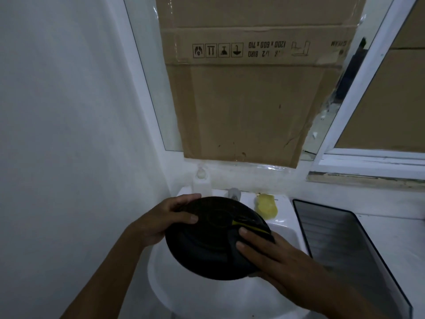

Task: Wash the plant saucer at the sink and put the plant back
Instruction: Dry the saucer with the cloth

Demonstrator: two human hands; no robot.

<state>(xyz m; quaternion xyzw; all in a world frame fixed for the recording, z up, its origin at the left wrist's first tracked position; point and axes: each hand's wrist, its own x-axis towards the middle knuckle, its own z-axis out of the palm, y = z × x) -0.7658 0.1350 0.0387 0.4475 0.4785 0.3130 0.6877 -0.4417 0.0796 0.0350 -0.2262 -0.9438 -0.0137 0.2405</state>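
At the far left a bottle (202,180) is seen on the back ledge of the sink (207,295), close against the wall. Just in front of it, the left hand (165,217) is closed on the upper-left rim of the saucer (207,240): the thumb is laid across the facing side and the fingers are curled over the far edge. The saucer, black and round, is held clear above the basin and tilted, its far-left edge high and its near-right edge low. Behind its top edge the tap (234,193) is partly hidden; no running water can be made out. To the right of the tap, what is taken for a yellow sponge (266,207) lies on the ledge.

On the saucer's right side a dark pad (250,224) with a yellow stripe is pressed flat under the straight fingers of the right hand (276,261); nothing is gripped by those fingers, and the thumb cannot be seen. Further right, a dark tray (345,245) rests beside the sink.

The saucer lies between the hands, steadied at upper left and worked from lower right. The scrubbing stroke is judged to fall to the right hand, from which the unscrubbed face runs up and leftward toward the left thumb. The plant is not in view.
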